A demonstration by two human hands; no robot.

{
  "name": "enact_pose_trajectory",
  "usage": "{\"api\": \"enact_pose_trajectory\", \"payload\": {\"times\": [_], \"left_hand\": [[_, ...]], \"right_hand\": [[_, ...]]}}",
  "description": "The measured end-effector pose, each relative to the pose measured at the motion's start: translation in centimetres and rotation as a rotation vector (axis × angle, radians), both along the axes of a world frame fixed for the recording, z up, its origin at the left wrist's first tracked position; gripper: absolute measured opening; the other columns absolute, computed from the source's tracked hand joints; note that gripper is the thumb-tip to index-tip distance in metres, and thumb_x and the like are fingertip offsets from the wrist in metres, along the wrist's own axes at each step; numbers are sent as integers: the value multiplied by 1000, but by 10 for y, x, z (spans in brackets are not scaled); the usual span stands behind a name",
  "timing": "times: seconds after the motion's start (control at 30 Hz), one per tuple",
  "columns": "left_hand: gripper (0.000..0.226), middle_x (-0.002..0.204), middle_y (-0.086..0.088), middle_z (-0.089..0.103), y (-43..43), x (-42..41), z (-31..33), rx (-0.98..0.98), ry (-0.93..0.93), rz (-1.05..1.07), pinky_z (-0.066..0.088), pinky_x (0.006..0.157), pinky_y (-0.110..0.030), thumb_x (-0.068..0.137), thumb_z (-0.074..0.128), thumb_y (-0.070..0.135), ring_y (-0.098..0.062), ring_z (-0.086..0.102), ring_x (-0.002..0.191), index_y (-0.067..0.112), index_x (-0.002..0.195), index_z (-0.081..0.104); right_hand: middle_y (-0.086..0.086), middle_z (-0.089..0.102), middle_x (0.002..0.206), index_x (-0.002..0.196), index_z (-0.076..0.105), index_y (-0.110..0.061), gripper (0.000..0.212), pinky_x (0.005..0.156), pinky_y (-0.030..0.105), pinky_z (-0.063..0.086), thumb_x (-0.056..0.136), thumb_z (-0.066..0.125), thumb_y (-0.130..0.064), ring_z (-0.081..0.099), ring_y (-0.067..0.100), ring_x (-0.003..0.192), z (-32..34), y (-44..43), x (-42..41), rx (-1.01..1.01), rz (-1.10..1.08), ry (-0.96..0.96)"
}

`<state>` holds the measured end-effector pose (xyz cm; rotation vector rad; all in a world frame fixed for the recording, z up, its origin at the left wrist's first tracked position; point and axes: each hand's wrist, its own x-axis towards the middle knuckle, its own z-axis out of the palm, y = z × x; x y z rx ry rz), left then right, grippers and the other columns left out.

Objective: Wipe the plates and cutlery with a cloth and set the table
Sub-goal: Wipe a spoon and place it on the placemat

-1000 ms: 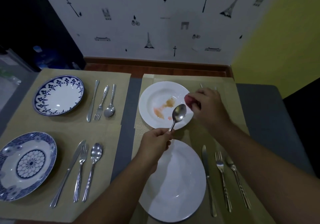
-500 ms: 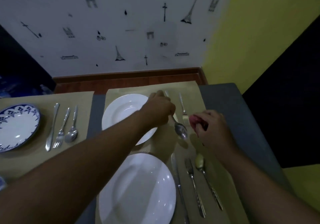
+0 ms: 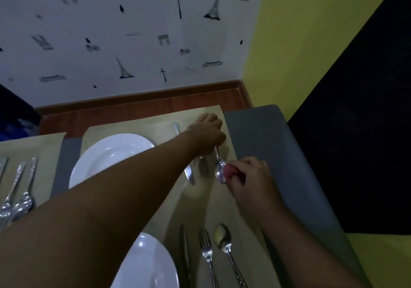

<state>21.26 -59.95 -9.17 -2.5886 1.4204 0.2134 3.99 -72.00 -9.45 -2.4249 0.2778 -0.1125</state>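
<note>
My left hand [image 3: 208,133] reaches across the far white plate [image 3: 111,154] and holds a spoon [image 3: 219,169] by its handle, bowl toward me, low over the tan placemat [image 3: 160,127]. My right hand [image 3: 249,177] grips a pink cloth [image 3: 229,172] right beside the spoon's bowl. A knife [image 3: 189,173] and a fork [image 3: 202,165] lie left of the spoon, partly hidden by my forearm. A second white plate [image 3: 146,263] sits near me with a knife [image 3: 184,254], fork [image 3: 208,256] and spoon [image 3: 223,243] to its right.
Another set of cutlery [image 3: 20,196] lies on the left placemat. A grey table surface [image 3: 266,145] shows to the right of the mat. The papered wall [image 3: 133,43] and a wooden ledge [image 3: 138,105] close off the far side.
My left hand carried the spoon from above the stained plate to the right side of the mat, beside the fork. My right hand with the cloth followed. The view swung right.
</note>
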Motion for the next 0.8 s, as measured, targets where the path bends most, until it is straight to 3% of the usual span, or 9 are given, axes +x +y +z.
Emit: {"api": "enact_pose_trajectory", "payload": {"times": [0.1, 0.23, 0.4, 0.5, 0.6, 0.67, 0.7, 0.8], "left_hand": [[26, 131, -5, 58, 3, 5, -15, -87, 83, 17, 35, 113, -42, 93, 63, 27, -26, 43, 134, 25, 119, 65], [48, 147, -10, 50, 21, -13, -21, -246, 164, 109, 34, 114, -40, 93, 64, 29, -27, 42, 139, 17, 139, 55], [90, 165, -12, 20, 38, -45, -43, -100, 204, 161, 18, 124, -45, 91, 46, 67, -28, 19, 152, 12, 157, 22], [97, 167, -10, 6, 34, -46, -51, -93, 234, 193, 8, 124, -42, 90, 40, 71, -27, 9, 154, 13, 159, 7], [96, 167, -8, 6, 27, -39, -47, -113, 275, 236, 6, 123, -41, 90, 38, 73, -25, 8, 154, 14, 160, 9], [95, 167, -9, 11, 23, -37, -45, -126, 273, 258, 9, 123, -41, 90, 39, 74, -25, 12, 154, 13, 159, 14], [94, 166, -9, 15, 21, -36, -44, -139, 271, 266, 10, 123, -41, 89, 41, 74, -25, 14, 153, 13, 158, 18], [94, 164, -10, 24, 17, -36, -40, -173, 243, 288, 15, 122, -38, 87, 52, 71, -26, 23, 150, 12, 155, 26]], "right_hand": [[-6, 57, 108, 110, 73, -28, 29, 80, 29, 45, 87, 65, -14, 43, 14, 103, -7, -5, 8, -33, 23, 17], [-4, 58, 107, 109, 74, -25, 26, 77, 28, 43, 86, 67, -14, 43, 15, 101, -13, -11, 10, -46, 18, 17], [1, 62, 107, 111, 75, -25, 27, 76, 26, 38, 86, 69, -17, 49, 22, 102, -17, -16, 14, -65, -32, 49], [1, 65, 111, 115, 73, -28, 29, 78, 28, 42, 89, 65, -18, 52, 25, 107, -17, -15, 20, -75, -3, 70], [2, 65, 112, 118, 72, -26, 31, 78, 25, 49, 91, 63, -16, 57, 21, 103, -17, -14, 27, -59, 37, 66], [3, 66, 112, 117, 73, -22, 29, 72, 6, 39, 91, 64, -13, 56, 12, 94, -15, -14, 31, -28, 39, 58], [4, 66, 112, 117, 73, -20, 29, 69, 3, 34, 91, 65, -12, 55, 10, 92, -14, -14, 33, -19, 33, 58], [6, 66, 112, 116, 74, -20, 29, 73, 16, 38, 90, 64, -10, 60, 17, 95, -16, -14, 34, -33, 3, 53]]}}
